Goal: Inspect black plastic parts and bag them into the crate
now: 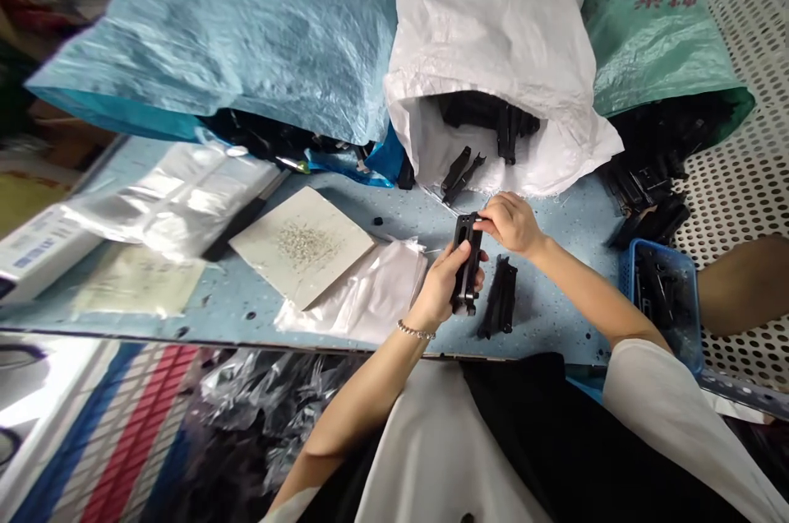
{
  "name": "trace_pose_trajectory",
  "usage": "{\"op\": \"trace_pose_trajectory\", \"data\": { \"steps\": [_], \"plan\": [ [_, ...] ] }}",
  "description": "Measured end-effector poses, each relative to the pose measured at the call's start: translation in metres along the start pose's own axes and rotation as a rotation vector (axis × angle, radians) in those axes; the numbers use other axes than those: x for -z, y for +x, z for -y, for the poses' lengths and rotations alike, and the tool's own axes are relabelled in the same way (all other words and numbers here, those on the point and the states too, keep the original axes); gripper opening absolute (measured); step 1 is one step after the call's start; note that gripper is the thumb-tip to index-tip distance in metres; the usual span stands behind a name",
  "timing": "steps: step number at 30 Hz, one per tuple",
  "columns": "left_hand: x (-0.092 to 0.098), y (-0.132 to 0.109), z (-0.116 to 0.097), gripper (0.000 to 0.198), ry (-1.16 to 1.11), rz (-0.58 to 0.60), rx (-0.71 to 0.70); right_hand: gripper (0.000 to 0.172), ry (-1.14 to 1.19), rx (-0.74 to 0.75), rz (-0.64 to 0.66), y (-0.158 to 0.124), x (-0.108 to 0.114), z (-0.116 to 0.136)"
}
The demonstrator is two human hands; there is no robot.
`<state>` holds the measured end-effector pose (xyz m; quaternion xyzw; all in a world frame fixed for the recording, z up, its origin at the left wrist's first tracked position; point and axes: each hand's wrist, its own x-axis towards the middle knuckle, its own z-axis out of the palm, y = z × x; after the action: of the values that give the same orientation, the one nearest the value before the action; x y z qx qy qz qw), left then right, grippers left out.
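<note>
My left hand (439, 283) is closed around a long black plastic part (467, 264), held upright over the table edge. The fingers of my right hand (510, 224) are pinched together at the part's upper end; whatever lies between the fingertips is too small to make out. Just right of the held part, several similar black parts (500, 297) lie together on the blue table. Two thin black pieces (461, 176) rest at the mouth of a white woven sack (493, 46), which has more black parts inside.
A blue sack (265, 30) and a green sack (653, 21) with black parts flank the white one. Small metallic bits (306, 246) lie on a square board (296, 289). Clear plastic bags (185, 194) are left, a blue basket (696, 317) right, near another person's limb (749, 284).
</note>
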<state>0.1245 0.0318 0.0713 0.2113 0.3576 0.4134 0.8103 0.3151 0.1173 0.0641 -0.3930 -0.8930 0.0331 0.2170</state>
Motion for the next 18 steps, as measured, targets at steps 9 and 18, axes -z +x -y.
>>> {"op": "trace_pose_trajectory", "data": {
  "steps": [9, 18],
  "plan": [
    [0.006, 0.007, 0.006, 0.051, 0.159, -0.15, -0.121, 0.04, 0.004, 0.106, -0.041, -0.06, -0.006, 0.091],
    [0.055, 0.025, 0.053, 0.056, 0.631, -0.333, -0.387, 0.036, 0.316, -0.321, 0.289, 0.023, -0.017, 0.035]
  ]
}}
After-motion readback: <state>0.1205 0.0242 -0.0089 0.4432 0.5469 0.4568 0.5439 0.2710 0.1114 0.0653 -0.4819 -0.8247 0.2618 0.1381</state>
